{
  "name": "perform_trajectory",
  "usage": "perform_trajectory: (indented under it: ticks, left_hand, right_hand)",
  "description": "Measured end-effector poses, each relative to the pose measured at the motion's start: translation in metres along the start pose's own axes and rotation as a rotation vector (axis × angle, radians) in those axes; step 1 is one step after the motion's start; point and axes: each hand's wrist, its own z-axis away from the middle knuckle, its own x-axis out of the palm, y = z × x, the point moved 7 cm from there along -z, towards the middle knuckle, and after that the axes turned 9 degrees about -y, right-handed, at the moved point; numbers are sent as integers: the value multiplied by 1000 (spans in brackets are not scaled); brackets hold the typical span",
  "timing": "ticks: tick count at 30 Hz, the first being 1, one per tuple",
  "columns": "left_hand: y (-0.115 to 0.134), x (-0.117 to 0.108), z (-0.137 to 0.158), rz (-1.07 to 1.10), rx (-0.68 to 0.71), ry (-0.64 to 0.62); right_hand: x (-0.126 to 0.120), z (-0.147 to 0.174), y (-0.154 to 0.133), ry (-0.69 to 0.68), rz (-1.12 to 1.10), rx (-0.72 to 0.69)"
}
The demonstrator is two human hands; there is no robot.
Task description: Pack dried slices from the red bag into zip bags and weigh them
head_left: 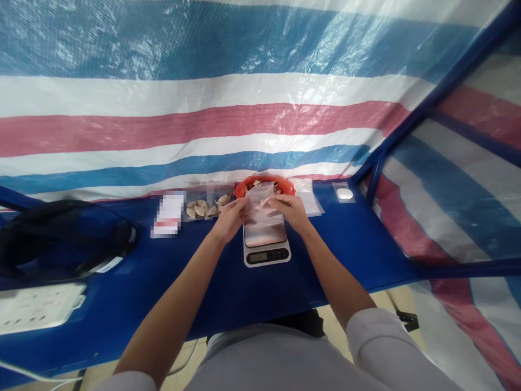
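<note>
A clear plastic zip bag (259, 202) is stretched between my two hands, above the metal plate of a small kitchen scale (267, 256). My left hand (233, 218) pinches the bag's left side. My right hand (290, 210) grips its right side, fingers closed. Whether anything lies inside the bag I cannot tell. Just behind it stands a red plastic bag (288, 185) with its mouth spread, holding brownish pieces. Left of my left hand lies a clear bag of tan, shell-like pieces (200, 209).
Flat clear bags (307, 196) lie right of the red bag; a small packet with a white item (344, 193) is farther right. A blurred white card (167, 214), a black strapped object (61, 239) and a power strip (40, 307) occupy the left of the blue table (195, 293). Striped sheeting hangs behind.
</note>
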Motion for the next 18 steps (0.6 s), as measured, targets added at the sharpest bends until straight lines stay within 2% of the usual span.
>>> perform_trajectory:
  ticks: [3,7,10,15,18]
  left_hand:
    - [5,-2,0,-20,92,16]
    - [16,-4,4,-173,209,38]
    - [27,-2,5,-247,248,1]
    - [41,2,6,-373,196,-137]
    - [44,-4,5,-488,144,-137]
  right_hand:
    - [-2,3,7,4,1,57]
    - [-9,3,10,44,6,119]
    - [-14,-2,5,70,9,127]
    - [-9,-16,-6,34,75,108]
    - [0,-21,-7,-22,160,78]
